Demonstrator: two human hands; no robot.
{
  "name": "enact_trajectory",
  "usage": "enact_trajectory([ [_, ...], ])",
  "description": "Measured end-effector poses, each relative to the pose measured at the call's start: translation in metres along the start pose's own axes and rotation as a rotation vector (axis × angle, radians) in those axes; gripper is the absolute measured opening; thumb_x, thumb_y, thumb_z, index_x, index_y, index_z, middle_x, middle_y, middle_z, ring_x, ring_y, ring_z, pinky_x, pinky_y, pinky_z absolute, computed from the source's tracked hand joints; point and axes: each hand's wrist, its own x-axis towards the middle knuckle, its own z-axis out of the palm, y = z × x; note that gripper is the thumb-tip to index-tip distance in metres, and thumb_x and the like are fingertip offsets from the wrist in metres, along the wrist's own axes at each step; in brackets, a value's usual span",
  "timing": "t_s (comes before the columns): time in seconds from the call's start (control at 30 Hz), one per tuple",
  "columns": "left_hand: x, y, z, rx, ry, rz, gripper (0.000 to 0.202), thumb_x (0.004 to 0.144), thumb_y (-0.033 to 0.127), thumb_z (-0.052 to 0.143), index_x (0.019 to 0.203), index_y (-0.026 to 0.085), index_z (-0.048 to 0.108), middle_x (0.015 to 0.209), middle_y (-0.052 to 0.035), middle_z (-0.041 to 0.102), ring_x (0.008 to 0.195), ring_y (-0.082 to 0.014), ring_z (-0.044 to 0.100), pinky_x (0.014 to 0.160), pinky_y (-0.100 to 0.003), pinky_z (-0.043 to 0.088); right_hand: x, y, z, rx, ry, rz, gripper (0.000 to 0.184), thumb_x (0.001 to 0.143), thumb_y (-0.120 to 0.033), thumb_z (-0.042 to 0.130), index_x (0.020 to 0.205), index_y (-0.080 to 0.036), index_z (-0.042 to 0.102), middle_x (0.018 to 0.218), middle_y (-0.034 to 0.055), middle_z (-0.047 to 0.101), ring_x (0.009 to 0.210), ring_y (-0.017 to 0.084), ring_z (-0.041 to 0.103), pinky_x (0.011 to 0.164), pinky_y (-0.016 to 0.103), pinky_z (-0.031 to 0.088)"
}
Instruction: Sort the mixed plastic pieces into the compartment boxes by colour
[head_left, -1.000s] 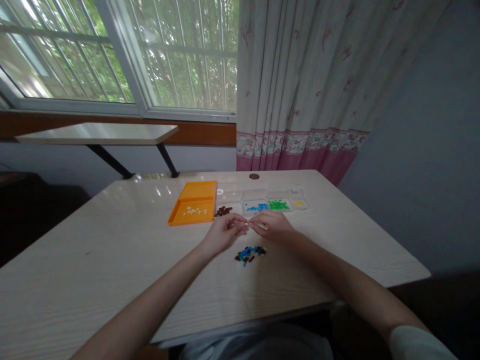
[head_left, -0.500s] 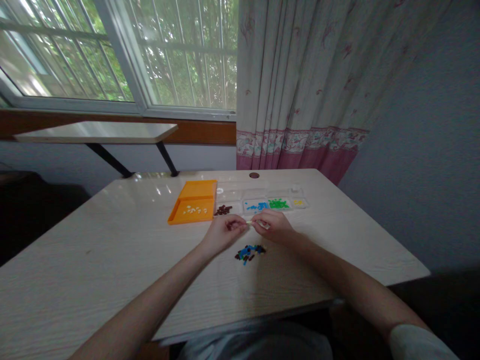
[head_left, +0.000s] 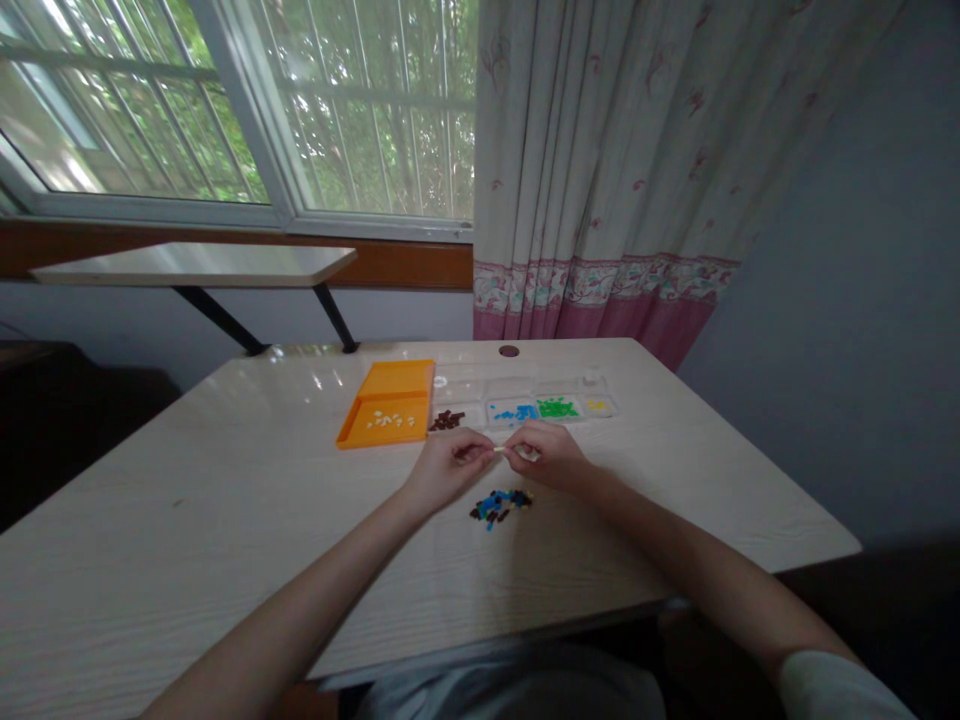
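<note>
My left hand [head_left: 455, 462] and my right hand [head_left: 546, 452] meet above the table, each closed in a pinch. Between their fingertips is a small pale piece [head_left: 499, 449], too small to make out its exact kind. Just below the hands lies a loose pile of small blue, dark brown and pale pieces [head_left: 501, 506]. Behind the hands, clear compartment boxes hold brown pieces [head_left: 448, 420], blue pieces [head_left: 523, 411], green pieces [head_left: 557, 407] and a few yellow pieces [head_left: 597, 405]. The fingers partly hide the near edge of these boxes.
Left of the clear boxes lies an opened orange case [head_left: 397, 378] with several whitish pieces in its near half. A raised shelf [head_left: 195, 262] on black legs stands at the table's back left. The pale wooden table [head_left: 247, 520] ends at a wall on the right.
The hands keep almost the same place and still pinch the pale piece, which shows slightly lower. The pile and boxes look unchanged.
</note>
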Motion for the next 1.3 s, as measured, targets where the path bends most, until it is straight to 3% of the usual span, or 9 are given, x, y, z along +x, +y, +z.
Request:
enact_trajectory([
  [0.2,0.001,0.008,-0.012,0.106,0.021,0.114,0.014,0.077,0.024,0.054,0.077,0.014,0.064,0.073,-0.0048,0.063,0.065,-0.0109,0.057,0.056,-0.018,0.045,0.005,0.002,-0.008,0.062,-0.174,0.111,0.017,0.078,-0.028,0.052,0.081,-0.017,0.065,0.065,0.0009,0.058,0.06,0.009,0.05,0.059,0.019,0.037],
  [0.4,0.004,0.009,-0.029,0.092,0.237,0.109,0.013,0.076,0.026,0.056,0.076,0.014,0.062,0.073,-0.0036,0.063,0.063,-0.0105,0.057,0.057,-0.019,0.047,0.008,0.016,-0.027,0.249,-0.66,0.213,0.014,0.072,-0.016,0.052,0.076,-0.014,0.065,0.058,-0.002,0.054,0.052,0.006,0.044,0.05,0.017,0.032],
  [0.57,0.003,0.013,-0.031,0.105,0.347,0.132,0.011,0.076,0.025,0.058,0.075,0.015,0.062,0.071,-0.0026,0.062,0.06,-0.0098,0.055,0.056,-0.019,0.045,0.003,0.023,-0.03,0.415,-0.938,0.287,0.035,0.061,-0.002,0.048,0.089,-0.014,0.065,0.053,-0.0063,0.045,0.047,0.004,0.037,0.045,0.014,0.029],
  [0.77,0.002,0.014,-0.03,0.117,0.363,0.166,0.01,0.076,0.024,0.059,0.075,0.015,0.062,0.067,-0.0019,0.061,0.056,-0.0088,0.052,0.053,-0.019,0.042,0.004,0.019,-0.028,0.455,-0.961,0.296,0.027,0.065,-0.015,0.058,0.092,-0.014,0.064,0.056,-0.0055,0.048,0.049,0.005,0.04,0.047,0.015,0.032],
  [1.1,0.001,0.017,-0.028,0.175,0.372,0.206,0.013,0.077,0.027,0.057,0.075,0.015,0.063,0.068,-0.0018,0.062,0.055,-0.0086,0.052,0.053,-0.019,0.042,0.001,0.024,-0.025,0.513,-0.946,0.333,0.021,0.068,-0.024,0.062,0.086,-0.014,0.063,0.059,-0.0043,0.052,0.052,0.005,0.044,0.047,0.015,0.032],
  [1.2,0.005,0.014,-0.037,0.24,0.294,0.21,0.015,0.079,0.028,0.054,0.076,0.016,0.062,0.07,-0.0025,0.062,0.059,-0.0097,0.053,0.055,-0.019,0.043,0.001,0.022,-0.025,0.496,-0.923,0.341,0.02,0.068,-0.027,0.063,0.084,-0.013,0.062,0.059,-0.0044,0.05,0.052,0.005,0.043,0.046,0.015,0.031],
  [1.3,0.011,-0.004,-0.059,0.382,0.134,0.186,0.017,0.08,0.03,0.052,0.08,0.017,0.062,0.075,-0.0033,0.063,0.065,-0.0116,0.055,0.057,-0.02,0.042,0.001,0.021,-0.025,0.493,-0.915,0.353,0.019,0.069,-0.027,0.063,0.082,-0.013,0.062,0.059,-0.0044,0.049,0.052,0.005,0.043,0.046,0.015,0.031],
])
